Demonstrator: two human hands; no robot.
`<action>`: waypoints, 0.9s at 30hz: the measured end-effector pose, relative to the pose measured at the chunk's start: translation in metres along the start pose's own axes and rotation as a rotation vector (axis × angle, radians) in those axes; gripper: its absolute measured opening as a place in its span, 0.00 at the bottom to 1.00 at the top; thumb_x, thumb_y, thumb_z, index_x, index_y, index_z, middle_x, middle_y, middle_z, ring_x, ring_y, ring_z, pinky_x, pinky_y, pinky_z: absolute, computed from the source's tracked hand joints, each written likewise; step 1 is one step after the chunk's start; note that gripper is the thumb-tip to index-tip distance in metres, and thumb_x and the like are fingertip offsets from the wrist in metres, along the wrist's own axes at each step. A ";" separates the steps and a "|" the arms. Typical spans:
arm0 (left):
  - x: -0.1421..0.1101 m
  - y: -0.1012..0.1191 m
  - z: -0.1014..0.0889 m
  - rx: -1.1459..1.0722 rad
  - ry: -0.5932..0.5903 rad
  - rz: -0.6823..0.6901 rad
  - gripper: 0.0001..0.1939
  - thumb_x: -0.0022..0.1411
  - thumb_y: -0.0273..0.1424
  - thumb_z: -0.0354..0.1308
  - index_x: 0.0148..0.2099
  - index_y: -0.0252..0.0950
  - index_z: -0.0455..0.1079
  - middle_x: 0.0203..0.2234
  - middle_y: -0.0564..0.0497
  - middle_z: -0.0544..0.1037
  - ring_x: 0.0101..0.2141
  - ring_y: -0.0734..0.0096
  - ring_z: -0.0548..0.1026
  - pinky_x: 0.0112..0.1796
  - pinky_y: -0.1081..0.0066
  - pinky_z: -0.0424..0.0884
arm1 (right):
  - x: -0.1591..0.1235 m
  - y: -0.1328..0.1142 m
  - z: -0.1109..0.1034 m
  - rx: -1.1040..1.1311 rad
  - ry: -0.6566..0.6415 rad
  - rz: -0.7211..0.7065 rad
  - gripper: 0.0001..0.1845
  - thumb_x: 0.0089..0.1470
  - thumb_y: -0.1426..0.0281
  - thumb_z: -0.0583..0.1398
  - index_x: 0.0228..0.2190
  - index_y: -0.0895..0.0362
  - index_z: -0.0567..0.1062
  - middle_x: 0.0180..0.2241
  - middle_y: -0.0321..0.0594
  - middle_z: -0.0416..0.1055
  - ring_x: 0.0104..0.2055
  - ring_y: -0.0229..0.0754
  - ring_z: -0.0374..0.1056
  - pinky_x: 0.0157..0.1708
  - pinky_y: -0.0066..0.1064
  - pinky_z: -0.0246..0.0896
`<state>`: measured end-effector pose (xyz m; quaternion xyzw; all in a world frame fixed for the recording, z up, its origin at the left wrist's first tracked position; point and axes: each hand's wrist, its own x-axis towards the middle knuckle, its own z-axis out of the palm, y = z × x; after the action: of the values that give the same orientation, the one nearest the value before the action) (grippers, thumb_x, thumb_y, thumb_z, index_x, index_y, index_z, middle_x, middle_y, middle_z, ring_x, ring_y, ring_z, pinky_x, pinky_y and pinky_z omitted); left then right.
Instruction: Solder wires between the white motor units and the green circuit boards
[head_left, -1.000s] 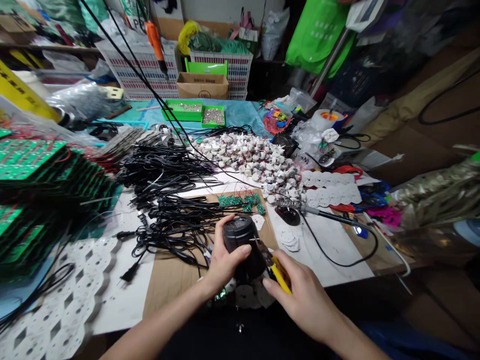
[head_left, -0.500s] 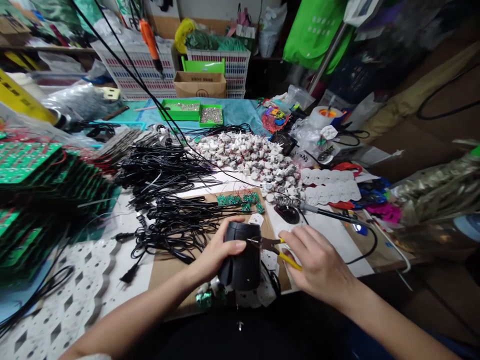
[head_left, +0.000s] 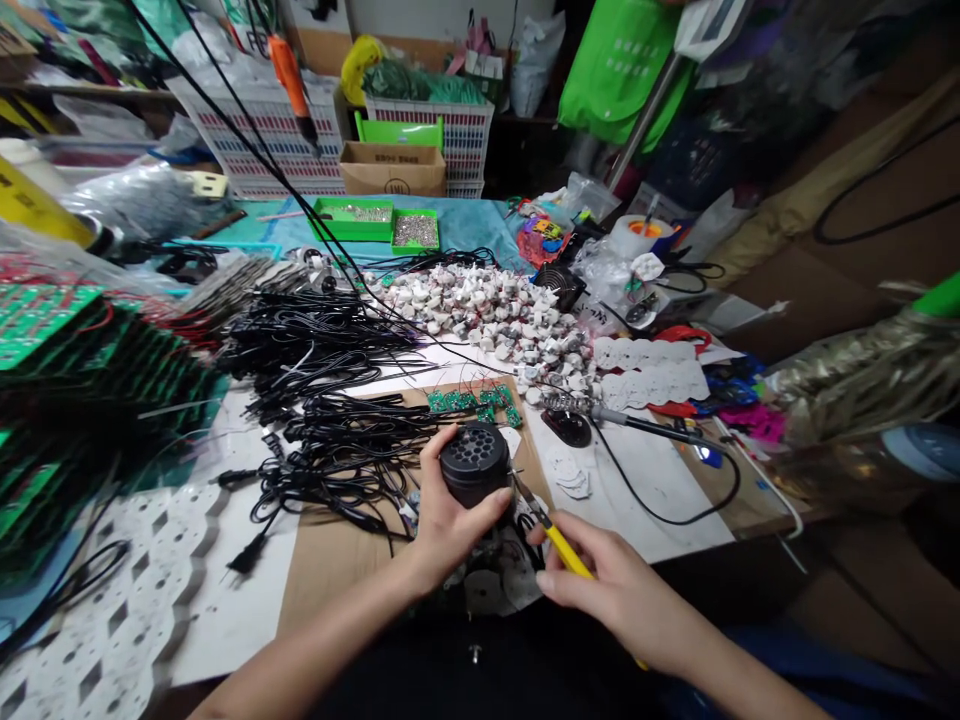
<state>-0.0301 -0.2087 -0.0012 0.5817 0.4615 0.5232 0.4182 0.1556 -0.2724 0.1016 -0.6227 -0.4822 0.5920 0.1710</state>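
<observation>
My left hand [head_left: 455, 517] is wrapped round a black cylindrical housing [head_left: 475, 462], its end face with round holes turned up toward me. In my right hand [head_left: 600, 575] is a pair of yellow-handled pliers [head_left: 564, 548], the jaws pointing at the housing's right side. Whether the tips touch the housing I cannot tell. Below the hands lie white flat pieces [head_left: 487, 592] and a bit of black cable, partly covered by my left hand. Small green circuit boards [head_left: 486, 400] with thin red wires rest just beyond the housing on brown cardboard [head_left: 322, 560].
Bundles of black power cords [head_left: 337, 430] lie to the left, beside stacked green circuit panels [head_left: 67, 350]. A heap of small white parts [head_left: 495, 310] is behind. On the right, a soldering iron [head_left: 645, 422] rests with its cable looping over white paper. Green trays [head_left: 415, 231] stand farther back.
The housing has tipped so its holed end now faces up toward me. The pliers have swung from its front face to its right side, and my right hand has turned and lowered.
</observation>
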 end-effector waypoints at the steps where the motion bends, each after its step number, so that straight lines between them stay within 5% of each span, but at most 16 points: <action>1: -0.001 -0.001 0.001 0.028 0.009 0.032 0.44 0.53 0.45 0.71 0.65 0.41 0.54 0.54 0.41 0.71 0.51 0.56 0.75 0.54 0.56 0.72 | -0.001 0.003 0.000 0.025 -0.005 0.014 0.16 0.49 0.61 0.60 0.39 0.56 0.71 0.28 0.33 0.66 0.31 0.39 0.61 0.32 0.29 0.55; 6: -0.003 -0.006 0.005 0.088 0.010 0.091 0.44 0.52 0.45 0.72 0.64 0.41 0.55 0.57 0.41 0.68 0.55 0.53 0.72 0.56 0.54 0.69 | -0.007 0.009 0.000 -0.007 0.021 0.035 0.14 0.47 0.64 0.60 0.37 0.56 0.72 0.26 0.32 0.64 0.30 0.39 0.60 0.31 0.29 0.53; 12: 0.005 0.005 0.000 -0.057 -0.142 -0.080 0.43 0.53 0.45 0.71 0.64 0.41 0.54 0.59 0.41 0.66 0.58 0.54 0.70 0.60 0.56 0.64 | -0.005 0.010 -0.005 -0.290 0.171 -0.149 0.03 0.47 0.73 0.56 0.29 0.54 0.68 0.25 0.32 0.66 0.29 0.40 0.62 0.29 0.29 0.55; 27: 0.033 0.019 -0.024 -0.130 -0.447 -0.227 0.43 0.52 0.43 0.71 0.65 0.41 0.55 0.56 0.43 0.71 0.53 0.55 0.72 0.56 0.59 0.66 | 0.006 0.014 -0.031 -0.774 0.247 -0.504 0.13 0.48 0.83 0.55 0.33 0.54 0.68 0.31 0.38 0.71 0.31 0.41 0.68 0.29 0.29 0.61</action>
<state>-0.0510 -0.1808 0.0267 0.5992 0.3855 0.3598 0.6024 0.1882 -0.2629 0.0946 -0.5701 -0.7792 0.2306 0.1209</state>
